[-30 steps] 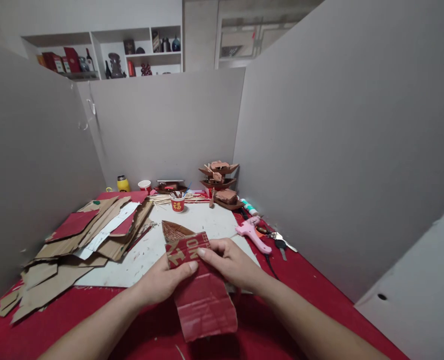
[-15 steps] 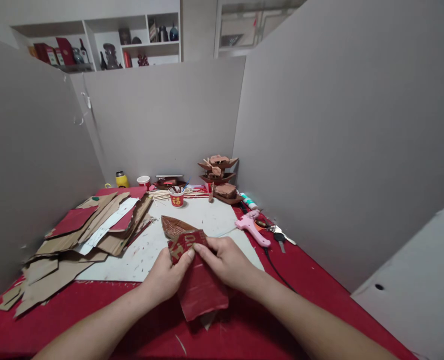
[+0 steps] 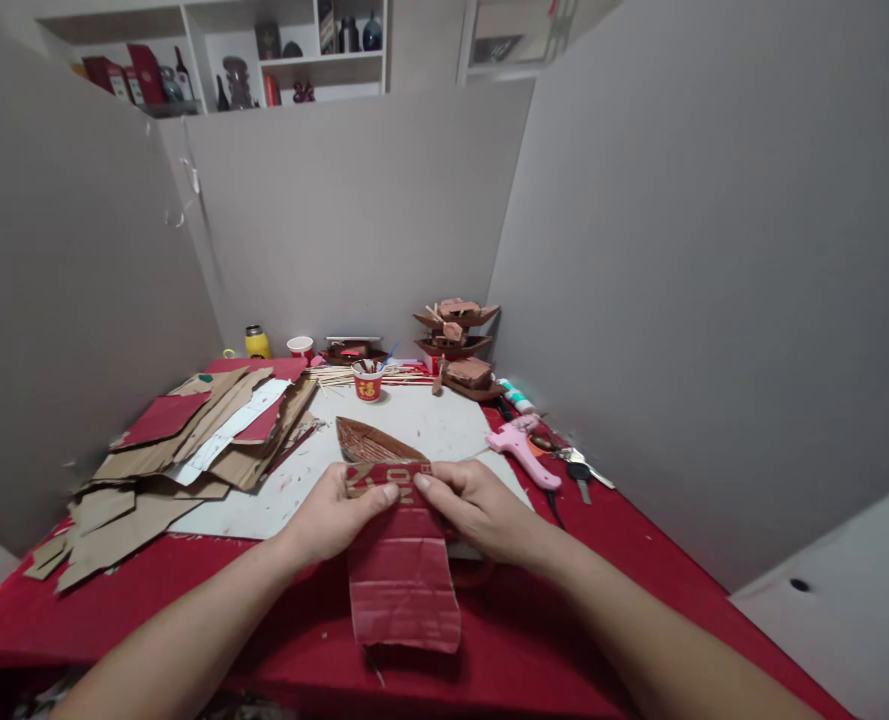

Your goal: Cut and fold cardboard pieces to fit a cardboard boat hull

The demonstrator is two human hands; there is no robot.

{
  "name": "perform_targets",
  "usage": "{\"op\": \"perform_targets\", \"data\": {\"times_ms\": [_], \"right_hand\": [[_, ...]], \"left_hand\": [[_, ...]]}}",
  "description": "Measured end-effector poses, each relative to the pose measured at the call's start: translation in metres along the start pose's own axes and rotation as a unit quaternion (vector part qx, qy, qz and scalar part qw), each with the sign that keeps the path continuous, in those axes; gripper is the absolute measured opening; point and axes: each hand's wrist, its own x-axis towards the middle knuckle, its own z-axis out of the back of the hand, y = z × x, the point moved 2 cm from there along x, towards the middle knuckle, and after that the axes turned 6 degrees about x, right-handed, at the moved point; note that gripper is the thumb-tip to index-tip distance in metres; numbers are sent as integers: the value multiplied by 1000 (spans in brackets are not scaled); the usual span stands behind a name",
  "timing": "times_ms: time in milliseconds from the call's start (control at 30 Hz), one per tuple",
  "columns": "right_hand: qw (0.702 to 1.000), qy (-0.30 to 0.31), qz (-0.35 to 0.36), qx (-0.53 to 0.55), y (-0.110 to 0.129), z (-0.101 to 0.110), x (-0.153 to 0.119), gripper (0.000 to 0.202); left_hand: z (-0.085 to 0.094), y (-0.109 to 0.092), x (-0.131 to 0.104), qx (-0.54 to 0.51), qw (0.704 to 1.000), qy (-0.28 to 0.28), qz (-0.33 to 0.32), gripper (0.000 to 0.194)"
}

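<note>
Red cardboard strip (image 3: 404,590) swung squarer, top edge now level. Left hand (image 3: 331,520) and right hand (image 3: 483,508) pinch its upper end, over red cloth (image 3: 294,630). Strip creased, seemingly unattached; boat hull (image 3: 369,440) beyond partly hidden; stacked boats (image 3: 453,346) look further along.

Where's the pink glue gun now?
In the head view, the pink glue gun lies beyond and right of the right hand, at the right edge of the white board, left of the black-headed key.
</note>
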Motion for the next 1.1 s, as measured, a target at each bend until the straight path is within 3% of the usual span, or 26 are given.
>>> {"op": "perform_targets", "data": {"times_ms": [267,367,467,633,767,967,1100], "right_hand": [[997,-13,20,-78,-3,-3,-2,36],[989,-47,31,-136,-3,-8,-3,32],[989,-76,21,-127,-5,-11,-2,28],[999,-31,16,-21,-5,-9,3,37],[999,-7,6,49,-4,-3,5,41],[995,-6,-19,97,-5,-1,5,37],[995,0,-8,104,-1,-8,2,29]], "left_hand": [[-5,-3,-2,106,992,-41,-59,27],[-8,-2,-4,187,975,-91,-73,29],[-10,0,-3,235,960,-125,-82,29],[-7,-4,1,93,990,-97,-45,25],[1,-5,3,42,997,-61,-18,32],[5,-4,0,40,998,-35,-27,32],[-2,-7,-4,113,990,-39,-71,26]]}}
